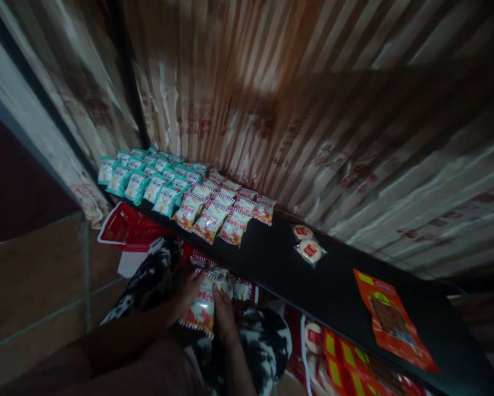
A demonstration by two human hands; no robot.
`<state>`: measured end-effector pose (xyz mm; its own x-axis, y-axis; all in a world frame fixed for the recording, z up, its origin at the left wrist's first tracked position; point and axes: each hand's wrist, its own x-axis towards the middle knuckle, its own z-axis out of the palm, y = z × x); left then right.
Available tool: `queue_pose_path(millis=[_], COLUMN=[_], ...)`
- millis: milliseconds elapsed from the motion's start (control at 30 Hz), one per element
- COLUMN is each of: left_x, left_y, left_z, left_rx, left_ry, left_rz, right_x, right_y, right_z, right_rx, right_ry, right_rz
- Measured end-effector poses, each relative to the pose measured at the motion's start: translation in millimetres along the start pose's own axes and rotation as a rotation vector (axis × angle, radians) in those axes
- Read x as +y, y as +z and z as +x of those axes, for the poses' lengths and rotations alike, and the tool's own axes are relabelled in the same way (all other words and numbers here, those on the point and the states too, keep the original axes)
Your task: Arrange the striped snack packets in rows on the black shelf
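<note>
Between my left hand (pixel 189 292) and my right hand (pixel 225 316) is an orange-and-white snack bag (pixel 203 309) with striped edges and red print. My fingers press on it from both sides, low in front of the bench, over my lap. Just behind it, more small bags (pixel 242 289) lie in a red basket partly hidden by my hands and legs. On the black bench top, matching orange-and-white bags (pixel 209 221) stand in rows. To their left are several rows of teal-and-white snack bags (pixel 135 186).
Two round wrapped biscuits (pixel 311 252) and a flat orange packet (pixel 395 319) lie along the black bench (pixel 267 264). Below it are a red basket (pixel 137 225) at left and orange packets (pixel 350 363) at right. A striped curtain (pixel 313 110) hangs behind.
</note>
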<state>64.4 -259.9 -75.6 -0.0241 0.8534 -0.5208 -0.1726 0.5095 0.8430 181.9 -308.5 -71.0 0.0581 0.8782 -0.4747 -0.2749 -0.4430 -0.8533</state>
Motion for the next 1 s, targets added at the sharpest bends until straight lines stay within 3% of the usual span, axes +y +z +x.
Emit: queue_pose_path(millis=[67, 300, 433, 567, 833, 1000], left_x=[1, 3, 0, -8, -12, -8], left_y=[2.6, 2.5, 0.0, -0.4, 0.0, 3.2], left_z=[-2, -5, -10, -9, -2, -6], left_rx=[-0.003, -0.143, -0.223, -0.157, 0.001, 0.046], left_ry=[-0.014, -0.040, -0.052, -0.025, 0.025, 0.025], left_rz=[-0.005, -0.056, -0.019, 0.045, 0.088, 0.088], right_x=[-3, -4, -10, -15, -12, -3], right_y=[2, -1, -5, -4, 1, 2], right_z=[-1, 1, -1, -6, -23, -26], right_rx=[-0.014, 0.210, 0.239, 0.203, -0.002, 0.045], right_ry=[0.027, -0.093, -0.119, -0.046, -0.039, -0.032], right_rz=[0.025, -0.142, -0.174, -0.120, 0.004, 0.056])
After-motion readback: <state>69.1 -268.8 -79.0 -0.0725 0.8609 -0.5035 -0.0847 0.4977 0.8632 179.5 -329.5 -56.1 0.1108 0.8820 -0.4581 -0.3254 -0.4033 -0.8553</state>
